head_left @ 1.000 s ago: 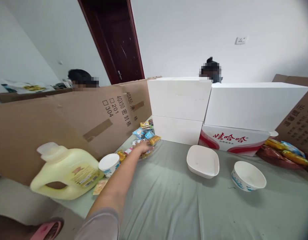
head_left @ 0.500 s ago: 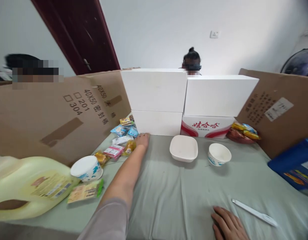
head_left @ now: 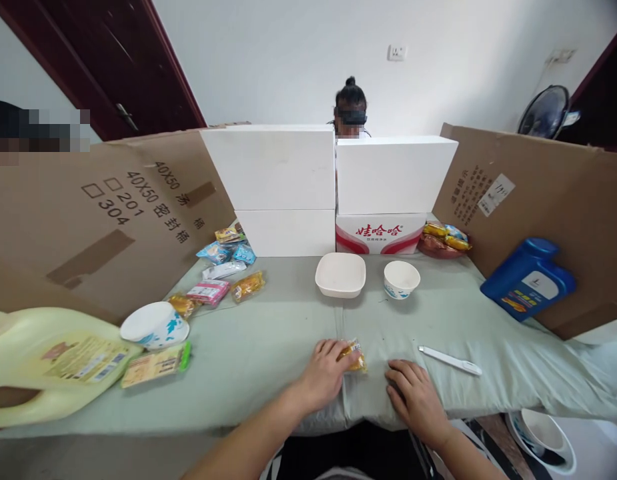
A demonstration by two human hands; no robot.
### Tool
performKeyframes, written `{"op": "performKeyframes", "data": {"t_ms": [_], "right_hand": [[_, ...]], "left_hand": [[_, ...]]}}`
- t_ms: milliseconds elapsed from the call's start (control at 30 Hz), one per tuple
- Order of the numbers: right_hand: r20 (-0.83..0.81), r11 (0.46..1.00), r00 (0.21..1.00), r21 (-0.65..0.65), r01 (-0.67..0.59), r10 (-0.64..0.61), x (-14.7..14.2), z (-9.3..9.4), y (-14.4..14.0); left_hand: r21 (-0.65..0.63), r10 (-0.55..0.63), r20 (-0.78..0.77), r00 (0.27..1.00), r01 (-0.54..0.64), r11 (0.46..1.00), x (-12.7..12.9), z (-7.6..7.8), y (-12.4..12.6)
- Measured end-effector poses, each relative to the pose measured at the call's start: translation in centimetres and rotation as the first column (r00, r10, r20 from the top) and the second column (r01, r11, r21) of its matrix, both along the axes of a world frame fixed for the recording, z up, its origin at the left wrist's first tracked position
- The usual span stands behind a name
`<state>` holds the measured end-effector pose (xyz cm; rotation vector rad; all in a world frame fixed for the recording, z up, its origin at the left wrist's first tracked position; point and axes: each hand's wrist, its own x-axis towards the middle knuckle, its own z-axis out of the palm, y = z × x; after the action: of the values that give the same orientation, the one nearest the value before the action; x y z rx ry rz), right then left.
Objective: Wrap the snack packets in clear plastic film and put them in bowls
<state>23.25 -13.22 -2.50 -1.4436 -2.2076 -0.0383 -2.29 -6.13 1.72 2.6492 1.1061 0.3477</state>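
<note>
My left hand (head_left: 325, 375) is closed on a small golden-wrapped snack (head_left: 359, 358) near the front edge of the table, its fingers covering the packet's left part. To its right my right hand (head_left: 417, 399) lies palm down on the cloth, open, with nothing in it. Just beyond that hand is a white plastic utility knife (head_left: 451, 361). Farther back stand a white square bowl (head_left: 341, 285) and a round paper bowl (head_left: 401, 280) with blue print. Another golden-wrapped snack (head_left: 247, 287) rests on the left, beside a pink packet (head_left: 208, 292).
Stacked white boxes (head_left: 283, 170) and cardboard panels (head_left: 138, 200) wall the table. Several small packets lie at left, near an upturned paper bowl (head_left: 155, 325) and a pale yellow jug (head_left: 58, 363). At right are a blue bottle (head_left: 528, 280) and a snack-filled basket (head_left: 441, 251).
My left hand has come back from the packets at the far left to the front middle, bringing a golden-wrapped snack. The view has shifted; my right hand still rests on the cloth.
</note>
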Motion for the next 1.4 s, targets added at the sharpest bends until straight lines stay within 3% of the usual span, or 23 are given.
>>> {"op": "performKeyframes", "data": {"t_ms": [100, 233, 333, 367, 433, 500, 533, 633, 733, 800, 900, 1000, 1167, 1267, 1400], "right_hand": [[-0.038, 0.996, 0.997, 0.063, 0.07, -0.068, 2.2, 0.2, 0.3], [0.029, 0.932, 0.936, 0.11, 0.345, -0.35, 6.3, -0.3, 0.6], [0.104, 0.907, 0.902, 0.069, 0.414, -0.42, 8.4, -1.0, 0.7], [0.111, 0.911, 0.904, 0.056, 0.409, -0.413, 8.8, -1.1, 0.8], [0.105, 0.92, 0.914, 0.044, 0.388, -0.391, 9.1, -1.2, 0.8], [0.067, 0.937, 0.935, 0.043, 0.346, -0.348, 8.6, -1.0, 0.8], [0.036, 0.951, 0.951, 0.036, 0.306, -0.307, 8.1, -0.7, 0.8], [-0.08, 0.989, 0.986, -0.01, 0.148, -0.148, 5.9, 0.5, 0.8], [-0.154, 0.995, 0.987, -0.093, 0.023, -0.038, 3.6, 1.9, 0.7], [-0.165, 0.989, 0.986, -0.146, -0.024, 0.0, 2.6, 2.6, 0.7], [-0.165, 0.981, 0.986, -0.179, -0.07, 0.04, 1.2, 3.8, 1.0], [-0.137, 0.97, 0.984, -0.198, -0.14, 0.114, -1.2, 5.3, 1.9], [0.103, 0.925, 0.967, -0.331, -0.189, 0.234, -5.4, 7.5, 3.7], [0.117, 0.907, 0.976, -0.403, -0.121, 0.183, -3.6, 7.2, 3.6], [0.068, 0.908, 0.998, -0.417, 0.035, -0.007, 4.0, 4.6, 2.3]], "left_hand": [[0.013, 0.066, 0.03, 0.997, -0.067, 0.998, -0.1, -0.8, 0.0], [-0.034, 0.066, 0.066, 0.996, -0.064, 0.997, -0.2, -0.6, 1.4], [-0.221, 0.127, 0.124, 0.984, -0.097, 0.97, 0.0, 0.6, 2.6], [-0.342, 0.142, 0.131, 0.981, -0.09, 0.935, 0.2, 1.1, 3.0], [-0.577, 0.132, 0.114, 0.985, -0.042, 0.816, 0.7, 1.8, 3.9], [-0.698, 0.093, 0.08, 0.992, -0.011, 0.716, 1.3, 2.1, 4.8], [-0.711, 0.08, 0.067, 0.995, -0.009, 0.703, 1.6, 2.1, 5.2], [-0.642, 0.126, 0.054, 0.991, -0.063, 0.764, 2.6, 1.8, 6.2], [-0.511, 0.244, 0.097, 0.965, -0.162, 0.844, 3.1, 1.7, 6.0], [-0.418, 0.322, 0.157, 0.934, -0.233, 0.878, 2.7, 1.7, 4.7], [-0.2, 0.388, 0.363, 0.847, -0.335, 0.921, 1.6, 0.7, 1.5], [-0.035, 0.332, 0.546, 0.77, -0.374, 0.927, 0.8, -1.3, -2.0], [0.035, 0.209, 0.563, 0.799, -0.275, 0.961, 0.8, -3.7, -4.2], [0.052, 0.216, 0.535, 0.817, -0.287, 0.957, 1.0, -4.1, -3.9], [0.001, 0.259, 0.555, 0.79, -0.312, 0.95, 1.1, -4.1, -3.5]]}}
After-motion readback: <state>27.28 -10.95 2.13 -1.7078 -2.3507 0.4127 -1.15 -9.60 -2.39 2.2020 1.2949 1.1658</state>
